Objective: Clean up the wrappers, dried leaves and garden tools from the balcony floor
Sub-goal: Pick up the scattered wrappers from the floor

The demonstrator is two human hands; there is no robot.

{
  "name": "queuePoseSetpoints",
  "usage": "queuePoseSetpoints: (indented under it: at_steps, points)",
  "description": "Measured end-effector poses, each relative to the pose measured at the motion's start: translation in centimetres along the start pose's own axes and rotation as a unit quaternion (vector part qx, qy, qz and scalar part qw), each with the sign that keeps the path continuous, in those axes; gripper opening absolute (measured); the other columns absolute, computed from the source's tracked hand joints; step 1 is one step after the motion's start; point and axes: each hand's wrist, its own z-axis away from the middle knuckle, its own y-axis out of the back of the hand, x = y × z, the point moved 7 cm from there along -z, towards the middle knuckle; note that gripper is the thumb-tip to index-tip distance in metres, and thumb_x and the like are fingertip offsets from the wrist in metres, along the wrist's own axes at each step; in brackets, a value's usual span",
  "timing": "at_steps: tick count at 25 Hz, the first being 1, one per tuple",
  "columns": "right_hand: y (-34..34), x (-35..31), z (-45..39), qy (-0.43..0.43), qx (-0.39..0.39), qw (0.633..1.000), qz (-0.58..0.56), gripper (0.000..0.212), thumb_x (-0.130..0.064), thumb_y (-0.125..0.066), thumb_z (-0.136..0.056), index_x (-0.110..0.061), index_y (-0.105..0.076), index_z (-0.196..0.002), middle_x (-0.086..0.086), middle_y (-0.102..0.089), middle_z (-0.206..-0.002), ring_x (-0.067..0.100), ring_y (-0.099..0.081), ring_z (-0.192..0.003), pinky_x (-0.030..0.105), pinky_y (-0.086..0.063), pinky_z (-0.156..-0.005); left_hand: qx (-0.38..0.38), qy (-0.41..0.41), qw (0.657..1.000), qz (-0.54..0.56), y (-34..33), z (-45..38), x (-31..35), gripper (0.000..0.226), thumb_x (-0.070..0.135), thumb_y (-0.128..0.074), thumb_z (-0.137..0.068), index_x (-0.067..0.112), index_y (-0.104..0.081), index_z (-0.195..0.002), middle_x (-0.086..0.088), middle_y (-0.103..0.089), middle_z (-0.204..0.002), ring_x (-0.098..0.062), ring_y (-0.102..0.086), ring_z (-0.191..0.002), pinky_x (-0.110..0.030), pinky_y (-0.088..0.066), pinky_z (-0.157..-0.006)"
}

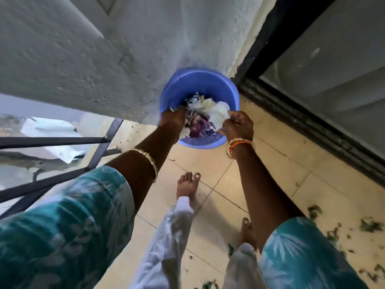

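A blue plastic bucket (208, 84) stands on the tiled floor against the wall corner. Inside it lies a heap of wrappers (205, 117), white, purple and printed. My left hand (174, 119) reaches into the bucket from the left, its fingers closed on the left side of the heap. My right hand (239, 125) is at the bucket's right rim, pinching a white wrapper (219, 115). Dried leaves (370, 225) are scattered on the floor at the lower right. No garden tools show.
A rough white wall (104, 59) rises behind the bucket. A dark metal railing (62, 140) borders the left. A dark-framed sliding glass door (312, 90) runs along the right. My bare feet (187, 184) stand on beige tiles (270, 163) below the bucket.
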Motion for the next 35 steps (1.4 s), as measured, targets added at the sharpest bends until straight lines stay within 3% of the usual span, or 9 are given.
queuePoseSetpoints:
  at_steps: [4,10,13,18,21,24,27,31,35]
  points:
    - [-1.1,1.3,-0.7,-0.037,-0.029,0.998,-0.031,0.039,-0.001,-0.047,-0.074,-0.019,-0.062,-0.105,0.002,-0.058,-0.102,0.028,-0.058,-0.106,0.048,-0.048,-0.095,-0.036,0.015,0.999,0.025,-1.0,-0.6,0.5,0.039,0.032,-0.048,-0.097,0.004,-0.058,-0.123,-0.015,-0.062,-0.111,-0.027,-0.059,-0.098,-0.037,-0.049,-0.086]
    - [0.0,1.3,0.7,-0.045,-0.032,0.997,-0.046,0.038,0.006,-0.047,-0.084,-0.013,-0.062,-0.113,0.003,-0.058,-0.105,0.02,-0.056,-0.096,0.048,-0.048,-0.095,-0.069,0.034,0.997,0.021,-1.2,0.5,1.1,0.042,0.033,-0.042,-0.1,0.01,-0.047,-0.134,-0.005,-0.051,-0.116,-0.024,-0.051,-0.103,-0.036,-0.046,-0.089]
    - [1.6,0.3,2.3,-0.038,-0.018,0.998,-0.043,0.021,-0.005,-0.052,-0.083,-0.02,-0.066,-0.089,0.004,-0.064,-0.092,0.017,-0.059,-0.079,0.047,-0.053,-0.087,-0.046,-0.052,0.987,-0.143,-0.6,1.2,2.2,0.04,0.028,-0.041,-0.099,0.002,-0.053,-0.127,-0.016,-0.056,-0.131,-0.032,-0.052,-0.12,-0.035,-0.044,-0.097]
    - [6.3,-0.1,6.8,0.005,0.087,0.996,-0.029,0.026,-0.025,-0.057,-0.076,-0.019,-0.051,-0.051,0.005,-0.061,-0.053,0.03,-0.061,-0.06,0.043,-0.053,-0.072,-0.016,-0.281,0.93,-0.236,-0.2,7.4,3.4,0.024,0.011,-0.044,-0.095,-0.006,-0.06,-0.101,-0.024,-0.064,-0.108,-0.037,-0.057,-0.104,-0.029,-0.035,-0.08]
    - [9.7,2.1,11.2,0.029,0.161,0.986,0.015,0.036,-0.026,-0.061,-0.08,-0.017,-0.041,-0.051,0.017,-0.06,-0.057,0.036,-0.061,-0.062,0.039,-0.052,-0.071,-0.061,-0.366,0.889,-0.268,-0.8,10.7,1.7,0.024,0.012,-0.045,-0.093,-0.006,-0.06,-0.096,-0.024,-0.066,-0.098,-0.037,-0.059,-0.095,-0.031,-0.037,-0.077]
    - [12.6,5.7,16.3,0.036,0.215,0.976,0.023,0.034,-0.021,-0.064,-0.083,-0.021,-0.041,-0.057,0.007,-0.058,-0.055,0.024,-0.059,-0.059,0.027,-0.045,-0.063,-0.112,-0.414,0.848,-0.31,-1.5,14.0,-1.2,0.018,0.008,-0.048,-0.092,-0.003,-0.062,-0.09,-0.025,-0.066,-0.092,-0.038,-0.06,-0.089,-0.035,-0.037,-0.074]
    - [15.2,11.2,22.0,0.021,0.288,0.957,0.003,0.015,-0.013,-0.065,-0.082,-0.013,-0.055,-0.071,-0.007,-0.053,-0.059,0.001,-0.049,-0.053,0.013,-0.034,-0.055,-0.184,-0.409,0.82,-0.355,-2.5,16.7,-6.2,0.016,0.008,-0.049,-0.091,0.001,-0.063,-0.09,-0.02,-0.068,-0.096,-0.036,-0.062,-0.09,-0.032,-0.041,-0.076]
    - [12.9,18.7,25.1,0.029,0.29,0.956,0.015,0.004,-0.005,-0.062,-0.082,-0.005,-0.065,-0.082,0.008,-0.068,-0.081,0.015,-0.058,-0.065,0.004,-0.039,-0.06,-0.221,-0.354,0.808,-0.416,-1.5,16.0,-14.1,0.016,0.012,-0.049,-0.092,0.005,-0.063,-0.097,-0.018,-0.067,-0.102,-0.034,-0.061,-0.094,-0.028,-0.042,-0.076]
    - [5.4,24.8,21.9,0.048,0.214,0.974,0.058,0.009,-0.005,-0.062,-0.082,-0.01,-0.069,-0.084,0.012,-0.066,-0.089,0.024,-0.063,-0.072,0.02,-0.047,-0.068,-0.209,-0.298,0.809,-0.461,1.8,8.8,-21.7,0.02,0.01,-0.049,-0.094,0.004,-0.063,-0.106,-0.016,-0.066,-0.11,-0.03,-0.061,-0.104,-0.021,-0.04,-0.08]
